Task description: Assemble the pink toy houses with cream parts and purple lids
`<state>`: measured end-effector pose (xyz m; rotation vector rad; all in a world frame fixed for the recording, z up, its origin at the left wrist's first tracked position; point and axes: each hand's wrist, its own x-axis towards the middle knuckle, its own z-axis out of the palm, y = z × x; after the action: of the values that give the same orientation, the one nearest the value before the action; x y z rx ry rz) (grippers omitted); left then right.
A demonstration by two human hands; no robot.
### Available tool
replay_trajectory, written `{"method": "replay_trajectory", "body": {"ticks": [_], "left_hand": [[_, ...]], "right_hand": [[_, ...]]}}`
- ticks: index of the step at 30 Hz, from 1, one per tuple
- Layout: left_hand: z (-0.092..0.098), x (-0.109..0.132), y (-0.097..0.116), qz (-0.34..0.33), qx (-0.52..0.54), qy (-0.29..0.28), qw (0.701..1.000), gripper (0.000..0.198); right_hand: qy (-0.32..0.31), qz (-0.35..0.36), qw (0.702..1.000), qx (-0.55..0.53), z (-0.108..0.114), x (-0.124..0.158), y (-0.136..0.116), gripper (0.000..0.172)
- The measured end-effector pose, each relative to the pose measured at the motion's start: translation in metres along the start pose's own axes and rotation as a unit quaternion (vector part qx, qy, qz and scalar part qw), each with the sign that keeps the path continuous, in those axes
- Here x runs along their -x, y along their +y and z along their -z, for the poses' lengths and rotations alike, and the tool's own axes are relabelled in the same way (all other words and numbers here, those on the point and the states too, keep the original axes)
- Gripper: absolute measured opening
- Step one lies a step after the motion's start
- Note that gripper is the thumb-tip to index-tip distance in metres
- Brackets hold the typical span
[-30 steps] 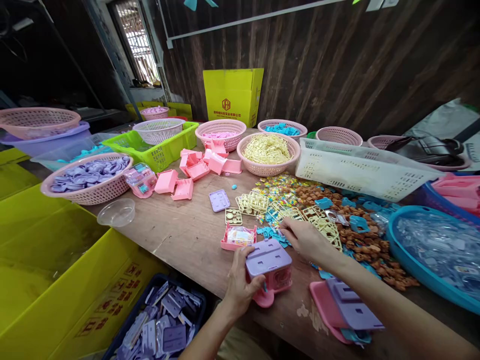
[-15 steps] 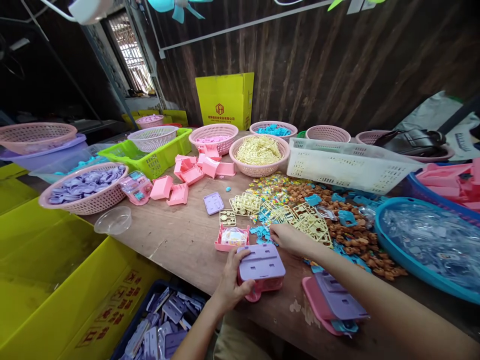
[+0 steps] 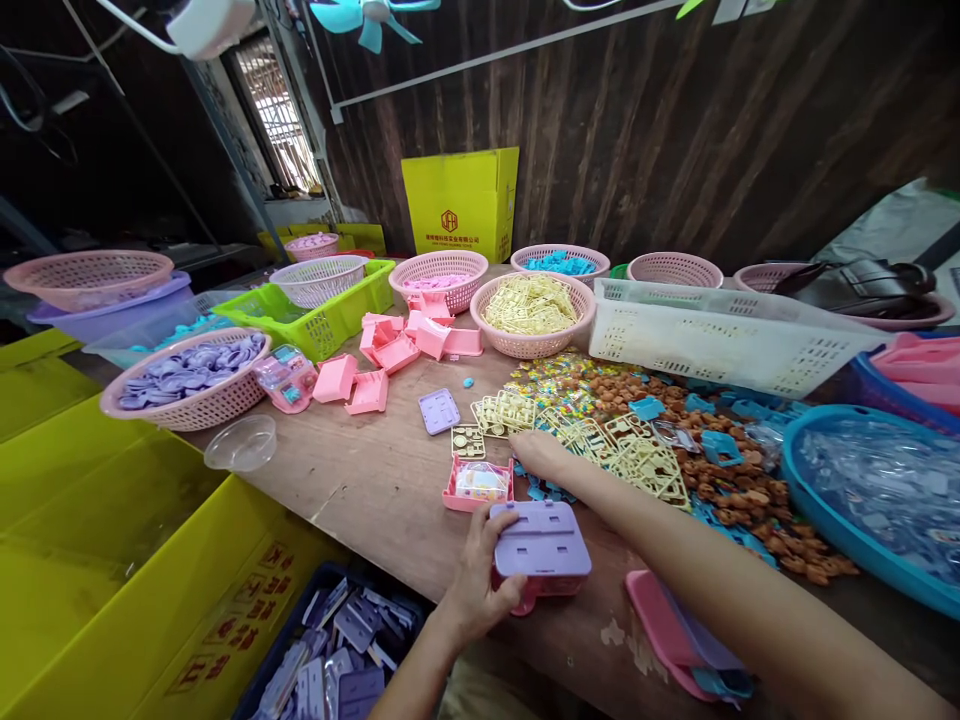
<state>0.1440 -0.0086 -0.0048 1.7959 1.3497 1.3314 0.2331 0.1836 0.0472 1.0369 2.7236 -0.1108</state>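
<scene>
My left hand (image 3: 484,570) grips the near left side of a toy case (image 3: 544,540) with a purple lid and a pink body, which rests at the table's front edge. Over a heap of small blue plastic parts (image 3: 544,490), my right hand (image 3: 538,455) has its fingers curled down; what they hold, if anything, is hidden. Just left of it sits an open pink tray (image 3: 480,483) with a clear bag of colourful pieces inside. Cream part frames (image 3: 506,412) and a flat purple panel (image 3: 439,411) lie beyond. Under my right forearm is a second purple and pink case (image 3: 675,635).
Brown figures (image 3: 739,510) and more cream frames spread to the right, before a white basket (image 3: 712,335). A blue tub (image 3: 795,490) holds clear bags. Pink shells (image 3: 394,350) and a basket of purple parts (image 3: 225,405) stand left. Yellow cartons (image 3: 142,590) stand below the table's left edge.
My right hand has moved a little left, toward the pink tray and the cream frames. My left hand still holds the case. The whole view has shifted slightly.
</scene>
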Motion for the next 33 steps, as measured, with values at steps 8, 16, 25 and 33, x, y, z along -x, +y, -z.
{"method": "replay_trajectory", "body": {"ticks": [8, 16, 25, 33], "left_hand": [[0.001, 0.000, 0.001, -0.003, 0.003, -0.002, 1.000, 0.053], [-0.001, 0.000, 0.003, -0.007, -0.004, -0.001, 1.000, 0.053], [0.000, 0.002, -0.001, -0.046, -0.075, 0.034, 0.996, 0.058], [-0.041, 0.025, 0.034, -0.265, -0.183, 0.142, 0.936, 0.064]], "right_hand": [[0.000, -0.005, 1.000, 0.007, 0.003, 0.004, -0.003, 0.024], [0.011, 0.014, 1.000, -0.008, -0.002, 0.007, 0.000, 0.024], [0.059, 0.014, 0.995, -0.073, 0.018, 0.042, 0.008, 0.024], [0.177, -0.032, 0.947, -0.266, 0.017, 0.160, 0.047, 0.025]]}}
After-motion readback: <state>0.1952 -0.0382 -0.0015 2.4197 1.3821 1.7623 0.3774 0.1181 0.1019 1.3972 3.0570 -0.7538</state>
